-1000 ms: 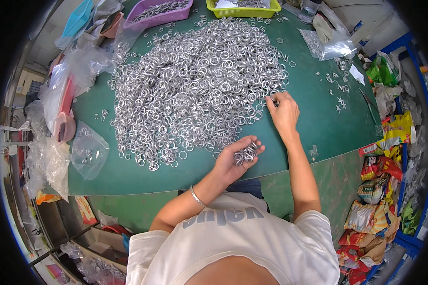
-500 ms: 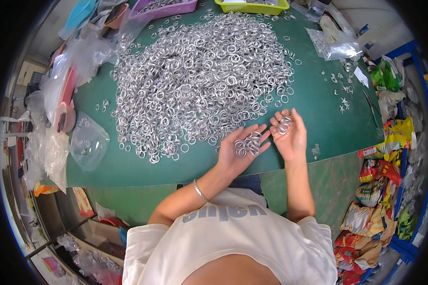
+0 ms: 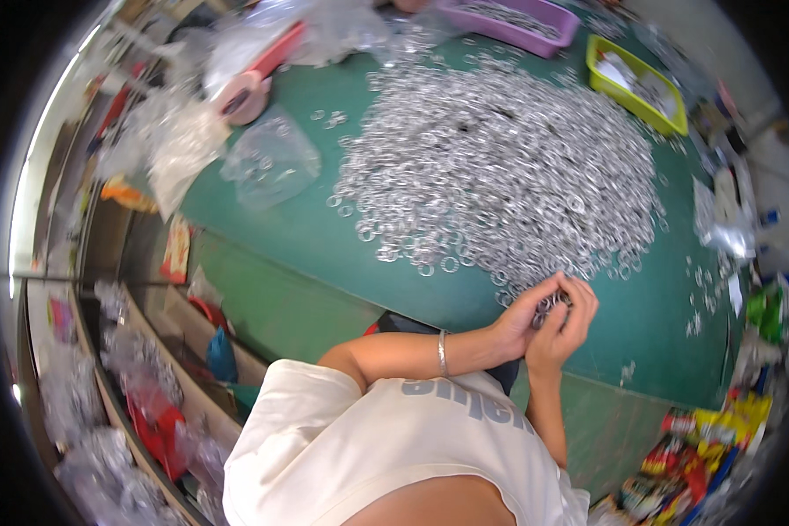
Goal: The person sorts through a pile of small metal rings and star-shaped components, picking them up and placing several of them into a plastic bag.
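Note:
Just off the near edge of a big heap of silver metal rings (image 3: 500, 167), my two hands meet and cup together. Several rings (image 3: 550, 305) show in the hollow between them. My left hand (image 3: 511, 330), with a silver bracelet at its wrist, curves round the rings from the left. From the right my right hand (image 3: 563, 331) closes over them, its fingers bent and touching the left hand's fingertips. The palms hide part of the handful, and motion blurs the picture a little.
The heap lies on a green table (image 3: 324, 254). Behind it stand a purple basket (image 3: 563, 39) and a yellow-green basket (image 3: 644, 110). A clear plastic bag (image 3: 272, 158) lies at the left. A pink cup (image 3: 244, 98) sits beyond it. Coloured bags (image 3: 675, 465) are at the lower right.
My hands, apart with open palms holding rings before, have come together round the rings. The view has turned, so the heap and table now sit tilted and farther right.

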{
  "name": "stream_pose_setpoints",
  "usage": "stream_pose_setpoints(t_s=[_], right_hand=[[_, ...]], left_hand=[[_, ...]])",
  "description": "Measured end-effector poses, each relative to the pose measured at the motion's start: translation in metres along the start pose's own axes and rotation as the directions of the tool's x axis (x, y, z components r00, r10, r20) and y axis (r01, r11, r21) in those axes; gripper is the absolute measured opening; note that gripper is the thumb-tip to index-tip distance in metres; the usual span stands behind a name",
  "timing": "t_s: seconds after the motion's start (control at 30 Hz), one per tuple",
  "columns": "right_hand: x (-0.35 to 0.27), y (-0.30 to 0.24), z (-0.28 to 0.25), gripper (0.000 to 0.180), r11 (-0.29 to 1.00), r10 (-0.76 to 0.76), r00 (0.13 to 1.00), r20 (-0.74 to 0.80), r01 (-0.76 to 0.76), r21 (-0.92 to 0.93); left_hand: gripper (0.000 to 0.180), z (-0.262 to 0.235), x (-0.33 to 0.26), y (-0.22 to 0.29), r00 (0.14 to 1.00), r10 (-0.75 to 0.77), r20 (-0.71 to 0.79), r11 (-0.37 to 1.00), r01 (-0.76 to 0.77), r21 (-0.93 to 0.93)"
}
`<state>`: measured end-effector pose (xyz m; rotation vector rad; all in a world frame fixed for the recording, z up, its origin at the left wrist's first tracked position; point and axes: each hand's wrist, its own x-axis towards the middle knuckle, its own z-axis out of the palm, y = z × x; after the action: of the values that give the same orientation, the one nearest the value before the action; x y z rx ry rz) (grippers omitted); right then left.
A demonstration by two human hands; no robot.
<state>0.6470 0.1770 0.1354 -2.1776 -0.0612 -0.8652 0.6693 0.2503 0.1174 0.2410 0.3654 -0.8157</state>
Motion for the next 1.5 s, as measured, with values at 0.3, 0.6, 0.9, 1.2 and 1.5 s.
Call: stream_pose_setpoints(t_s=[0.3,0.6,0.9,1.2,1.5], right_hand=[[0.003,-0.017,0.008,0.017,0.92,0.128,0.983,0.128,-0.166,0.355],[-0.008,-0.002,0.014,0.012,0.66,0.374,0.84,0.394,-0.539,0.524],[-0.009,0.019,0.009,0.017,0.935,0.3,0.897,0.323,-0.344,0.087],[0.006,0.014,0.067,0.041,0.939,-0.149,0.833,0.534,0.288,-0.188],[-0.005,0.041,0.034,0.029,0.942,-0.106,0.932,0.347,0.206,-0.265]], left_hand=[[0.015,-0.02,-0.087,0.1,0.933,0.329,-0.15,0.869,-0.361,-0.339],[0.032,-0.102,-0.158,0.388,0.047,0.938,-0.342,0.101,-0.985,0.14],[0.038,-0.084,-0.115,0.252,0.007,0.987,0.162,-0.133,-0.538,0.833],[0.033,-0.059,-0.074,0.135,0.706,0.423,0.568,-0.835,0.061,0.547],[0.021,-0.078,-0.09,0.148,0.549,0.571,0.611,-0.742,0.026,0.67]])
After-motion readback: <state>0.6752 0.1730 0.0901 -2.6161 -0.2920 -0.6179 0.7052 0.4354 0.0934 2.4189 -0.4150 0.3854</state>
